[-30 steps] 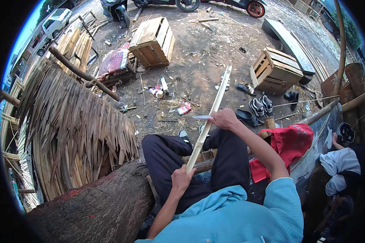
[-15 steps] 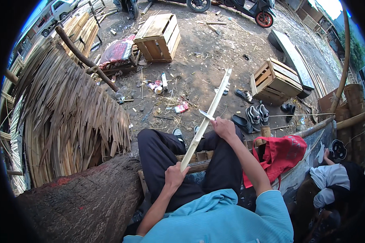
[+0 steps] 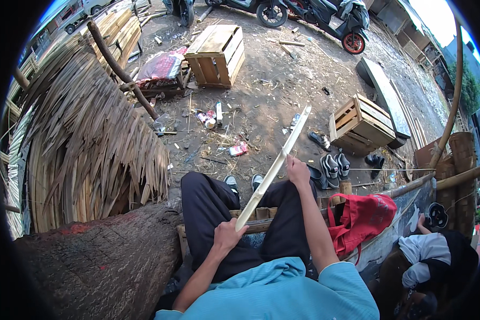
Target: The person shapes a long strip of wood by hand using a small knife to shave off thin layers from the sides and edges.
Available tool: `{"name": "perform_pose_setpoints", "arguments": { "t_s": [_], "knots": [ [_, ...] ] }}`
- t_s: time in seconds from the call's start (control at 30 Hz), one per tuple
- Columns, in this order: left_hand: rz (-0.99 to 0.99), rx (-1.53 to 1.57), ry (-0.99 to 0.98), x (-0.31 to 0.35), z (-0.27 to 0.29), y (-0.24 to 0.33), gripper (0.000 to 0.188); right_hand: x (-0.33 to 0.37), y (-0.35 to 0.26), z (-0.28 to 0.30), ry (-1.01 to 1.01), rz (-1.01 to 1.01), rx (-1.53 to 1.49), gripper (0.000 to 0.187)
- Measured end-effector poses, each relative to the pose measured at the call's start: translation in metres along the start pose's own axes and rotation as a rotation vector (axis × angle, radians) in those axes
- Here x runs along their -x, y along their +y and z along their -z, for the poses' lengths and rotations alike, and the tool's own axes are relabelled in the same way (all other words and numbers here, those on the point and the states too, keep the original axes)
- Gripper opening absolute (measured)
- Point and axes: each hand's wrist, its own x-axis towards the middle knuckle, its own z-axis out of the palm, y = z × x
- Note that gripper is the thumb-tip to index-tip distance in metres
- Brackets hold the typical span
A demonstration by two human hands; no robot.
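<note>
A long pale bamboo strip (image 3: 274, 169) slants up and away from my lap, its far end raised over the ground. My left hand (image 3: 228, 234) is closed round its near end, above my thighs. Beside the strip's middle, over my right knee, my right hand (image 3: 298, 172) is closed in a fist. The knife that showed in this hand half a second ago is hidden now, its blade not distinguishable against the strip. Whether the right hand touches the strip, I cannot tell.
A thick dark log (image 3: 96, 261) lies at my left, below a bundle of dry thatch (image 3: 90, 133). At right are a red bag (image 3: 362, 221), shoes (image 3: 333, 168) and a wooden crate (image 3: 362, 125). Another person (image 3: 429, 256) is at lower right. Another crate (image 3: 216, 56) stands ahead.
My right hand has shifted slightly down and the knife blade no longer shows across the strip. The left hand still grips the near end. The whole view has tilted a little.
</note>
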Motion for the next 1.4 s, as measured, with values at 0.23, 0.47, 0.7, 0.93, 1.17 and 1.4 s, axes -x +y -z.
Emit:
{"name": "perform_pose_setpoints", "arguments": {
  "t_s": [0.23, 0.47, 0.7, 0.93, 1.17, 1.4],
  "knots": [
    [0.034, 0.038, -0.004, -0.005, 0.0, -0.002, 0.045, -0.035, 0.023, 0.01, 0.066, -0.204, -0.5, 0.057],
    [0.029, 0.033, -0.005, -0.004, 0.0, -0.005, 0.045, -0.053, 0.01, 0.022, 0.011, -0.035, -0.198, 0.035],
    [0.027, 0.057, -0.006, -0.004, 0.001, -0.005, 0.045, -0.051, 0.015, 0.019, -0.134, 0.152, -0.297, 0.031],
    [0.034, 0.05, -0.013, -0.006, 0.004, -0.002, 0.043, -0.044, 0.01, 0.028, -0.181, 0.103, -0.285, 0.031],
    [0.014, 0.05, 0.001, -0.004, 0.001, -0.005, 0.041, -0.043, 0.022, 0.02, -0.063, -0.103, -0.295, 0.032],
    [0.0, 0.064, 0.01, -0.005, 0.001, -0.005, 0.041, -0.04, 0.028, 0.014, -0.049, -0.092, -0.326, 0.035]
  ]
}}
